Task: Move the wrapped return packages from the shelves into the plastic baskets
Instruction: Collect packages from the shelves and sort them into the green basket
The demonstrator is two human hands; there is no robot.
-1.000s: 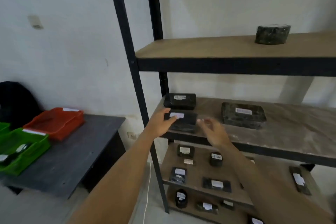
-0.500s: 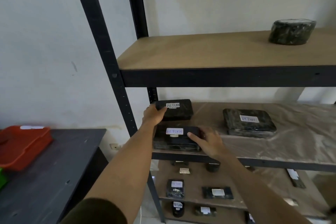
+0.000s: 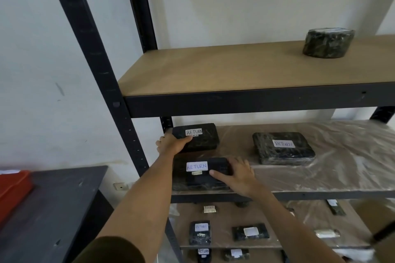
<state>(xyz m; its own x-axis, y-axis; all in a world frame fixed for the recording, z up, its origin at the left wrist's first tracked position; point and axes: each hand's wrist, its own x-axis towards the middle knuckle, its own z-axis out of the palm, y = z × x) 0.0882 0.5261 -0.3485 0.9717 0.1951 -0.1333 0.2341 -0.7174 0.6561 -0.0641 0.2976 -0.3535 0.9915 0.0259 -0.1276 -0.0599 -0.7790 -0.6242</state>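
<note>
White wall backs a dark metal shelving unit with wooden boards, seen from a head camera looking forward and down. On the middle shelf, which is covered in clear plastic sheeting, the left hand curls its fingers round the left end of the rear package, thumb on top by the white "RETURN" label. The right hand rests on the right end of the front package, fingers bent over its far corner and thumb lying flat across the top; whether it truly grips or only steadies is hard to tell. Both parcels are dark, film-wrapped, and lie near the shelf's left post. A third labelled package sits well apart to the right, a rounded wrapped bundle on the top shelf, and smaller labelled parcels on lower shelves. To the left stands a dark table with an orange basket at the frame edge. Likely risks: slick wrap could slide from a one-handed end grip, the rear parcel could knock the front one off the shelf lip, or loose sheeting could drag along.
</note>
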